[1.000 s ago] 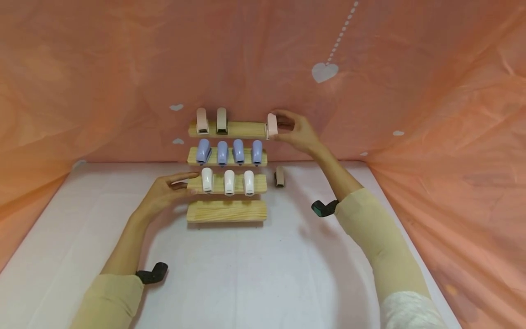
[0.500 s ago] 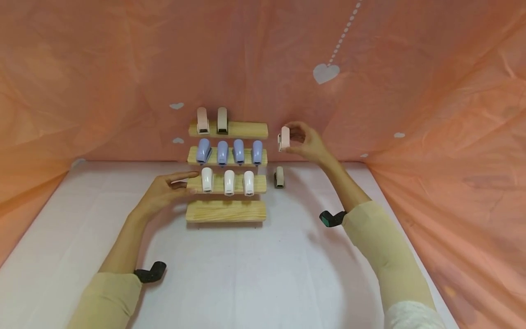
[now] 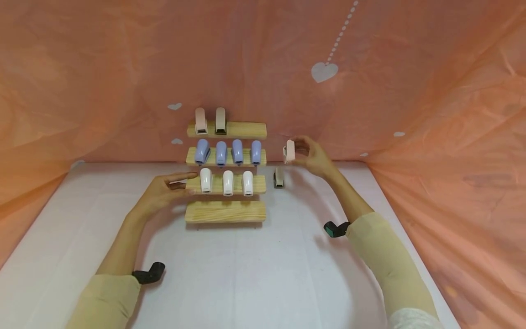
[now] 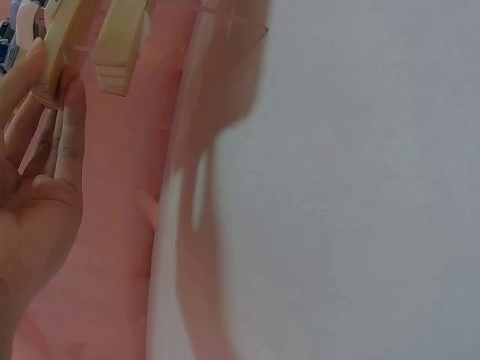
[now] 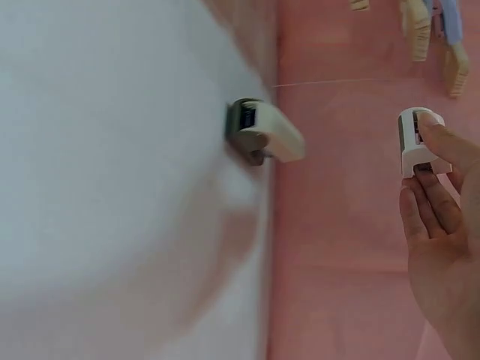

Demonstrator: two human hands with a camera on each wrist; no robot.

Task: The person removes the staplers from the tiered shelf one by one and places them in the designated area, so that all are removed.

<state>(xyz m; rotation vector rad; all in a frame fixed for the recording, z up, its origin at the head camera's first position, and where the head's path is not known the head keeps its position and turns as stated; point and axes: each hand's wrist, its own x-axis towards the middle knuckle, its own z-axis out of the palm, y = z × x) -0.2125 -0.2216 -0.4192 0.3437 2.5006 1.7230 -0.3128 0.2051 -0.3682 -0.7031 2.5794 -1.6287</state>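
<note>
In the head view my right hand (image 3: 315,157) holds a small pale pink stapler (image 3: 290,151) between thumb and fingers, in the air right of the rack. The right wrist view shows that stapler (image 5: 409,144) pinched at its sides. Below it a beige stapler (image 3: 279,178) stands on the table. My left hand (image 3: 161,194) pinches the left end of the third wooden shelf (image 3: 259,183), thumb and fingers on opposite faces. That shelf bears three white staplers (image 3: 228,183). Several lavender staplers (image 3: 221,153) sit one shelf up.
On the top shelf (image 3: 246,130) stand a pink stapler (image 3: 200,121) and a beige stapler (image 3: 220,121). The lowest shelf (image 3: 226,212) is nearest the front. A white cloth-covered table (image 3: 246,274) meets an orange-pink curtain (image 3: 255,55) behind the rack.
My right hand has moved the pink stapler from the right end of the top shelf outward to the right and down. The left hand has kept its place.
</note>
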